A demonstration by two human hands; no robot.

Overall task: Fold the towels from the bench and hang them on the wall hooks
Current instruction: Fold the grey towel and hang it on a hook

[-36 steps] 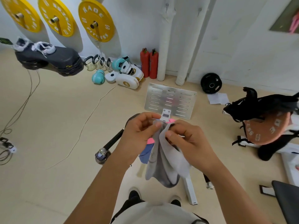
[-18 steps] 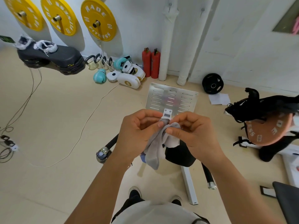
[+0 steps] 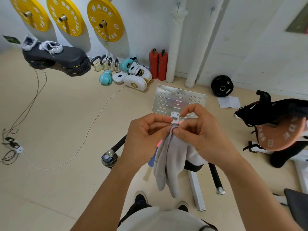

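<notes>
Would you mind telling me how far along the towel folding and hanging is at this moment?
Done: nothing visibly hung; the two wall hooks are bare. In hand: the left hand and right hand pinch the top of a grey towel, which droops, gathered rather than neatly folded. Left: finishing this fold, hanging it, then the pink and blue cloths just visible behind, likely more towels.

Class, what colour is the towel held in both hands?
Light grey towel, seen in the head view.

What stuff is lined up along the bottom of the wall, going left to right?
Black stacked step platform → teal boxing glove → white punching pad → two red fire extinguishers → black round weight plate.
</notes>
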